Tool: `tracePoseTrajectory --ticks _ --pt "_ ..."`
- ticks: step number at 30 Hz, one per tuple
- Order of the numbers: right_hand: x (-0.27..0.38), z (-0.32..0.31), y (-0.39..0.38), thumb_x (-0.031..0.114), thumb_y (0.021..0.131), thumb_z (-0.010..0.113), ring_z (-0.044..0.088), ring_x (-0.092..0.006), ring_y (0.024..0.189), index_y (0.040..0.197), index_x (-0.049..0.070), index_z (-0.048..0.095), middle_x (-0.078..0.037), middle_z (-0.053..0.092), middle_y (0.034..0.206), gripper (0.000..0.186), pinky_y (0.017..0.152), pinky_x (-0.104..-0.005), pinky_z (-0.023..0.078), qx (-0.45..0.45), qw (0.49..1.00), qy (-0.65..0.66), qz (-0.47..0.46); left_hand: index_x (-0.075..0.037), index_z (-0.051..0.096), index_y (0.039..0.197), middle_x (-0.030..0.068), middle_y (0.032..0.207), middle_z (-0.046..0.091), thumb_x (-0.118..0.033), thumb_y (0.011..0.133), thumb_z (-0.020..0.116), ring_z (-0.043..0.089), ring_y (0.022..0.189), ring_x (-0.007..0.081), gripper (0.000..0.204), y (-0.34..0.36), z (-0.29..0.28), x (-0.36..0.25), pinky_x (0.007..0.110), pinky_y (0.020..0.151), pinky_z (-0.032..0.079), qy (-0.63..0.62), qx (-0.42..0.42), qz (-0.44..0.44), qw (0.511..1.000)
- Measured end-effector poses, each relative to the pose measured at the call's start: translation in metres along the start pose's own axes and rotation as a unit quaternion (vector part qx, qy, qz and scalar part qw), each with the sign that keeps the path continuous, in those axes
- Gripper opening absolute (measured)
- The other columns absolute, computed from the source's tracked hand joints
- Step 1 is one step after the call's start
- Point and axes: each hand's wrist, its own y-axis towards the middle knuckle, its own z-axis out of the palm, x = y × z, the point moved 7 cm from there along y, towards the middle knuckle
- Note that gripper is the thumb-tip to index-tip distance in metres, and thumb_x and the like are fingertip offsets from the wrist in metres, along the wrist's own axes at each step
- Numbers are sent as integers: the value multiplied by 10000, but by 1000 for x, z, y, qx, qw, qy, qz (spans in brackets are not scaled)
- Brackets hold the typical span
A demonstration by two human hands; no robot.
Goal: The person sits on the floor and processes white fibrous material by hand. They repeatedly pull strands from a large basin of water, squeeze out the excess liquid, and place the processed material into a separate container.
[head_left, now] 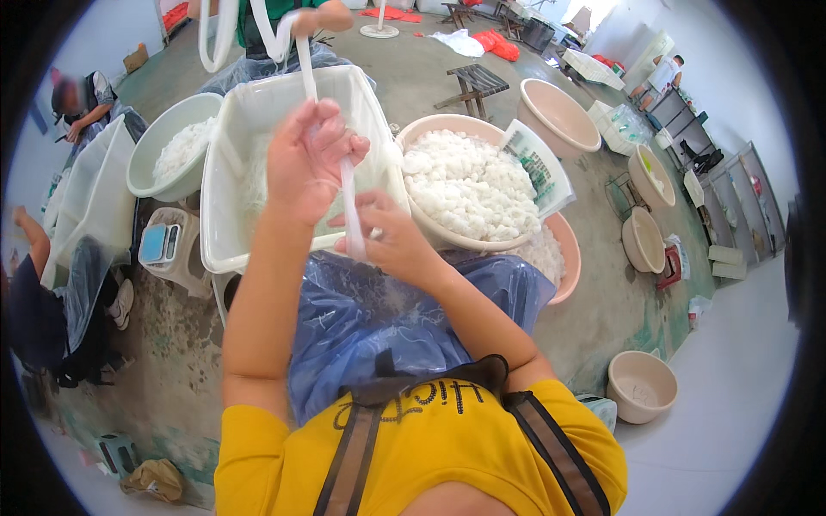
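Note:
A long, wet white strip [350, 198], which looks like sausage casing, runs between my two hands. My left hand [301, 163] is raised over the tub with its fingers curled around the strip. Lower and to the right, my right hand [387, 236] pinches the strip's lower part near the tub's front edge. Above my left hand the strip leads up toward the hand [320, 17] of a person opposite, where more white strips hang. Beneath my hands stands a large white rectangular tub [219, 172] with cloudy water and pale strands in it.
Right of the tub, a beige basin [430, 125] is heaped with white clumps [469, 185], a printed sheet [538, 168] at its edge. A pink basin [565, 258] sits below it. At left are a green basin [142, 168] and a small scale [160, 244] on a stool.

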Motion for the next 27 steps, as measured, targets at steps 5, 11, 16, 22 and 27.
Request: tracePoseTrajectory --ticks 5,11,16,22,27 --pt "41 -38 4 45 748 580 564 -172 709 829 74 661 -111 587 824 117 574 -268 406 -211 948 -112 -212 -23 518 957 36 812 516 -166 882 476 503 761 186 167 -39 -26 38 323 802 399 175 -234 137 946" --pt "20 -51 -23 249 719 654 592 -208 833 714 109 659 -61 630 794 140 791 -328 375 -199 873 -425 -134 11 429 1126 97 1130 476 -160 885 469 447 1070 171 298 -108 -32 105 296 948 321 601 -134 208 760" --pt "6 -51 -32 178 754 607 601 -210 814 750 86 656 -103 634 851 104 760 -360 394 -236 929 -266 -105 -34 403 1133 85 1083 505 -178 915 441 491 987 141 264 -78 -28 120 288 880 381 154 -210 41 965" --pt "-3 -78 -20 118 777 593 601 -159 755 815 26 640 -116 628 876 109 589 -297 448 -149 984 62 77 -41 466 1030 38 888 546 -170 901 466 439 686 67 182 -71 -6 99 223 646 379 145 -114 -104 977" --pt "56 -74 -8 80 757 594 596 -227 727 835 36 631 -108 620 886 96 643 -296 486 -4 966 -214 -147 -24 540 937 20 869 553 -133 872 503 486 774 60 132 -47 17 49 201 705 389 471 -21 -93 877"
